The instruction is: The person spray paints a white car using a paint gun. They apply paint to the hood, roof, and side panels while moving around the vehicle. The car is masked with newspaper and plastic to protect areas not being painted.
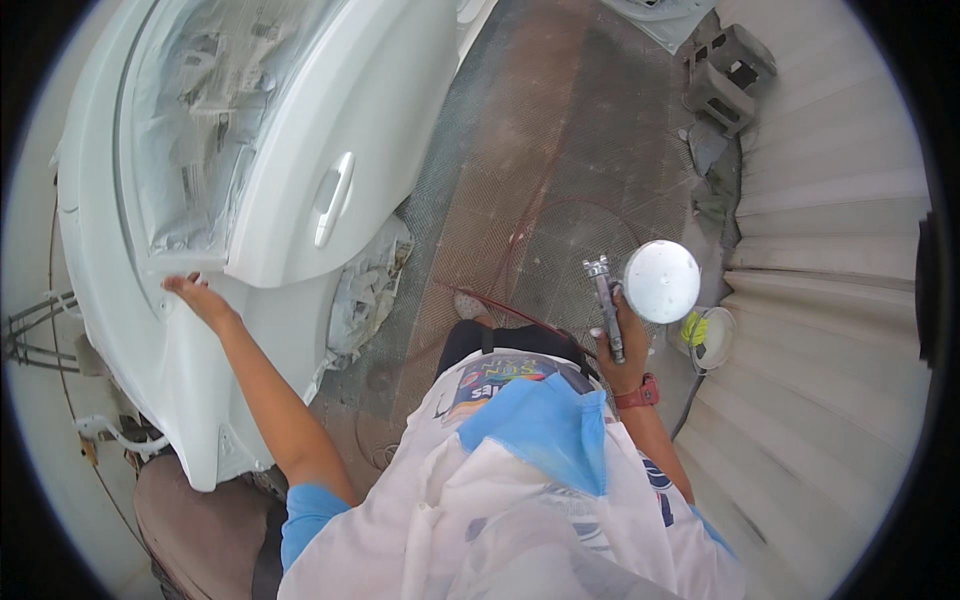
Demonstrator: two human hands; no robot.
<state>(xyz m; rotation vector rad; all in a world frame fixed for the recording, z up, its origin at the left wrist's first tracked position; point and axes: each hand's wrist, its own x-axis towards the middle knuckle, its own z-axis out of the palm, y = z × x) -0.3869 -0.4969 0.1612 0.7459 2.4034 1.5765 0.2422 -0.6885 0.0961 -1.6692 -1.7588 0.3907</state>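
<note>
My left hand (203,303) has its fingers out at the white car body (260,370), just below the masked window (195,130) and the rear edge of a white door (300,230) with a handle (334,198). Whether the fingertips touch the paint is unclear. On the right, my right hand (625,355) grips a metal spray gun (605,300), topped by a round cup with a pale lid (662,280). The gun is held away from the car, over the floor.
A red hose (520,310) trails over the grated floor (480,150). A bucket (715,350) with something yellow stands by the pleated wall (820,400) at right. Grey blocks (725,95) lie farther back. Crumpled masking sheet (365,285) hangs under the door, and metal bars (40,325) sit at far left.
</note>
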